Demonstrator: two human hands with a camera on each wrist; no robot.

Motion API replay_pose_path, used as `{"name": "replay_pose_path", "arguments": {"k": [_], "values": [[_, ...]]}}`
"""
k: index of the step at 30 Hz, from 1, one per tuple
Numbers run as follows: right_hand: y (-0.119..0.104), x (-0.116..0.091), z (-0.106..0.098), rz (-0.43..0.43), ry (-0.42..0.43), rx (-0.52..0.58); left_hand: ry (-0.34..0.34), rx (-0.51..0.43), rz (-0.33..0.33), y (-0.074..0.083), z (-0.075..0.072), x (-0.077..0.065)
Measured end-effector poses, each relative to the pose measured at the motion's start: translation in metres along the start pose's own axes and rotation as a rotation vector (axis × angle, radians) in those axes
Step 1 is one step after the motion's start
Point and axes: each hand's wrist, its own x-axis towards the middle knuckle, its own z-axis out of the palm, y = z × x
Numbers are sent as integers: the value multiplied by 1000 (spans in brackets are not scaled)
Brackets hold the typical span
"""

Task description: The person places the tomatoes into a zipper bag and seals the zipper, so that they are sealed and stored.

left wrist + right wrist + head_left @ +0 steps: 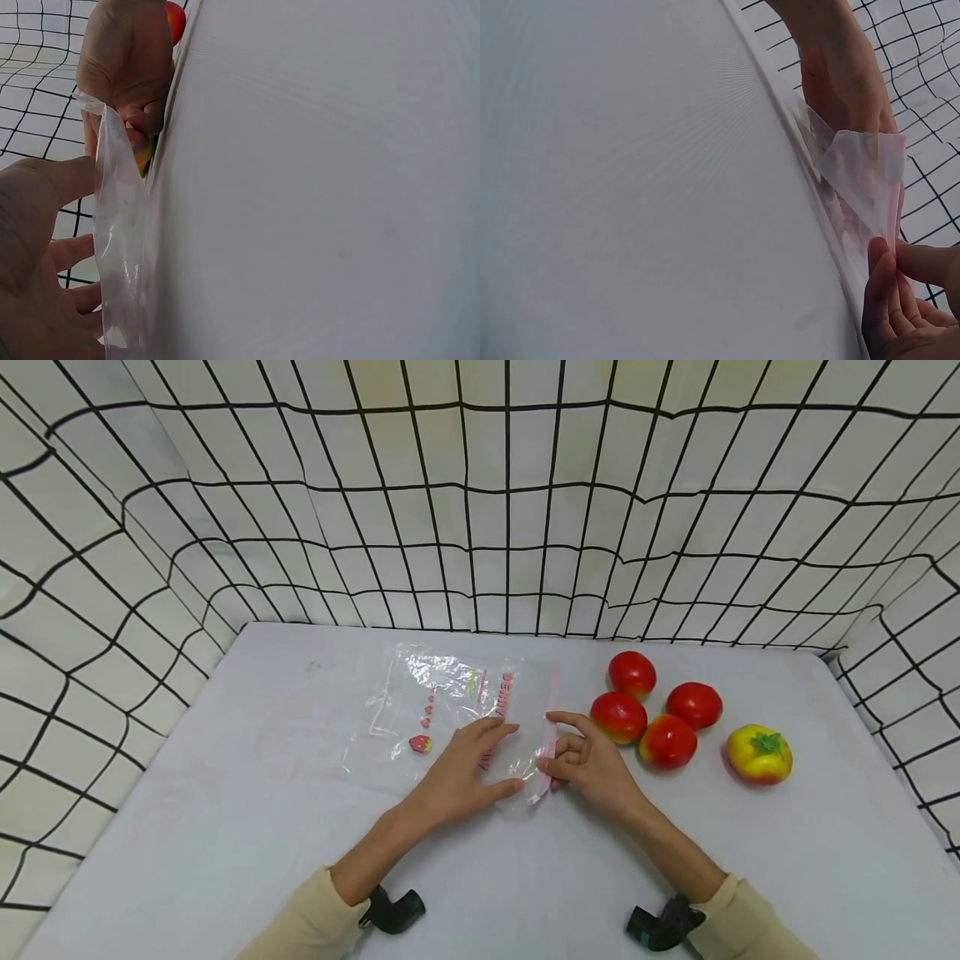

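Observation:
A clear plastic zip bag (390, 710) with red lettering, a strawberry print and a pink zip edge lies flat on the table. My right hand (596, 768) pinches the pink edge between thumb and curled fingers; in the right wrist view those fingers (885, 281) have lifted the edge off the cloth. Over the bag's middle, my left hand (465, 772) rests with fingers spread and thumb out. From the left wrist, the left fingers (71, 251) touch the raised film (120, 240) without curling round it.
Right of the bag sit several red tomato-like fruits (618, 717) in a cluster. A yellow-red fruit with a green top (759, 754) stands farther right. White cloth covers the table (187, 827), and black netting (487, 518) over white walls borders its back and sides.

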Motion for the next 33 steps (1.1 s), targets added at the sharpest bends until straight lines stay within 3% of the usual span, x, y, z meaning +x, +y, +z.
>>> {"name": "replay_pose_path", "arguments": {"k": [22,33], "values": [[-2,-5,1,15,59,-56,-3,-27,-35,-7,-16,0],[-4,3,-1,8,100,-105,72,-19,-4,2,-12,2]]}}
